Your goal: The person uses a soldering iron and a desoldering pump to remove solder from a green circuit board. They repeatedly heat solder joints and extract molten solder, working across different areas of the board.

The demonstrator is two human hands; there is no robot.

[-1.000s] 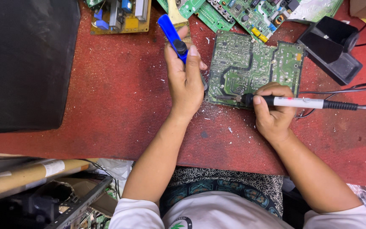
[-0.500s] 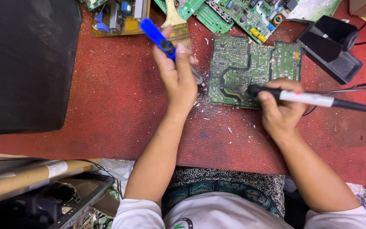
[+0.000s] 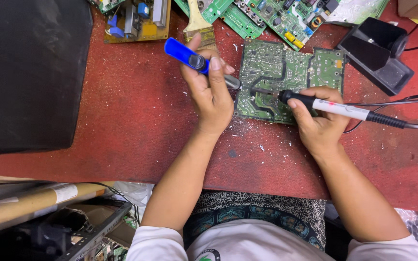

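While my left hand (image 3: 212,94) keeps its grip clamped on the blue desoldering pump (image 3: 189,56), nozzle at the left edge of the green circuit board (image 3: 286,79) lying solder-side up on the red worktop (image 3: 122,121), my right hand (image 3: 321,121) is closed on the soldering iron (image 3: 332,107), tip on the board's middle. I judge the joint work under way (no loosened part shows).

Two hands work here: the left hand (image 3: 211,99) at 11 o'clock, the right hand (image 3: 321,123) at 2. Each holds one tool: one blue pump (image 3: 197,62) and one soldering iron (image 3: 337,108). One green board (image 3: 286,79) lies solder-side up at 12 o'clock. Beyond it lie about three more circuit boards (image 3: 276,14), one paintbrush (image 3: 198,21) and one black stand (image 3: 376,55).
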